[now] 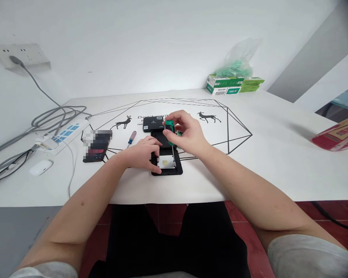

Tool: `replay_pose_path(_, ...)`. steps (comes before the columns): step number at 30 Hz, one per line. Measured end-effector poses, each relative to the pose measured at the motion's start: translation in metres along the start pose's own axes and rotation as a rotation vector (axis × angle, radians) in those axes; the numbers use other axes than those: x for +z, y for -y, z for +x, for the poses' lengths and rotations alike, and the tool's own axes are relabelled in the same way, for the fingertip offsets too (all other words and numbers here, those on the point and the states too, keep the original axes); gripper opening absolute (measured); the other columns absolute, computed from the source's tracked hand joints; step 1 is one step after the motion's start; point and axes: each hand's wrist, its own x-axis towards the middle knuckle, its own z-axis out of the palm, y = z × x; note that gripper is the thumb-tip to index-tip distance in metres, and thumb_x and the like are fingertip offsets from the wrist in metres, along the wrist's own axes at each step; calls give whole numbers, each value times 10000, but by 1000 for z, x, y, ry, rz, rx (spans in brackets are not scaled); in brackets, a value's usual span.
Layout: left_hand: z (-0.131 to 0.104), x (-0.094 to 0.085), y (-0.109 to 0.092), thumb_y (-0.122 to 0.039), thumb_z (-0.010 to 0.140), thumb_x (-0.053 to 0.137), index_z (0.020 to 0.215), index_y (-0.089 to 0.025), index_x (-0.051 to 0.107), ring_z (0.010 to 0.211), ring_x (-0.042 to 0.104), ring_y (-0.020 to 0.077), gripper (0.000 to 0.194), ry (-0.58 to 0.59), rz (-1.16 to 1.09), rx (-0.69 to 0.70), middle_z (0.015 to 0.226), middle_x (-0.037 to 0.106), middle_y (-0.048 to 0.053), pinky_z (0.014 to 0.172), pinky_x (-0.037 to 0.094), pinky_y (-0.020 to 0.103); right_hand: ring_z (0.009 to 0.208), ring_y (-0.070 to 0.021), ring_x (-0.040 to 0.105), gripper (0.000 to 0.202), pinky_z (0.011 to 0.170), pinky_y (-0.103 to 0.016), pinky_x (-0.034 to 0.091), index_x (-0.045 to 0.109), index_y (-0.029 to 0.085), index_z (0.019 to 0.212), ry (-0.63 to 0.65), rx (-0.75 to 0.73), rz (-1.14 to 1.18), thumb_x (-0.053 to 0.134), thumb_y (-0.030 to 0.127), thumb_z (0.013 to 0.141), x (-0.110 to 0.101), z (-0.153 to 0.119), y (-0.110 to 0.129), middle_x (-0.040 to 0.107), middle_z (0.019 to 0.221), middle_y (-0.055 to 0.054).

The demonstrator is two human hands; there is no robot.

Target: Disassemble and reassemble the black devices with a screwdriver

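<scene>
Green and black, the screwdriver point(170, 126) is held by its handle in the right hand point(188, 130), whose grip is closed around it with thumb and fingertips. It is near the middle of the worktop point(278, 154) from side to side, closer to the near edge than to the far edge. Its tip is at the right side of a silver metal plate point(168, 163) set in a black tray point(179, 170). The left hand point(145, 152) lies at the tray's left edge, thumb on the near left corner; whether that grip clenches the tray or only presses on it, I cannot tell.

The likeliest trouble is the tip slipping out and scoring the plate, should the shaft lean or the downward pressure slacken. The tray could also twist on the smooth surface if the left hand bears down too lightly, and a slip leftward could jab the thumb.

The screwdriver points tip down, handle up; its long axis looks steep, slanting slightly to the right and toward the worktop's near edge.
</scene>
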Motion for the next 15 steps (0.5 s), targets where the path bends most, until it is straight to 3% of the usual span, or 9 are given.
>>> replay_pose_path(9,0,-2,-1,-667,726,925,979,-256,708,1521,413,386,529,6,-33,-15,1544,610,90,1209,419,508,918,-190,685,286,702,-336,549,661,274,1096,11,28,18,766,299,831,2,-1,3,723,1036,-20)
replay_pose_path(15,1,-2,-2,-635,715,945,972,-254,713,1521,417,388,515,6,-41,-25,1501,633,84,1205,429,497,900,-166,639,339,754,-330,536,656,269,980,116,7,200,905,393,787,-2,3,-1,690,1015,-1)
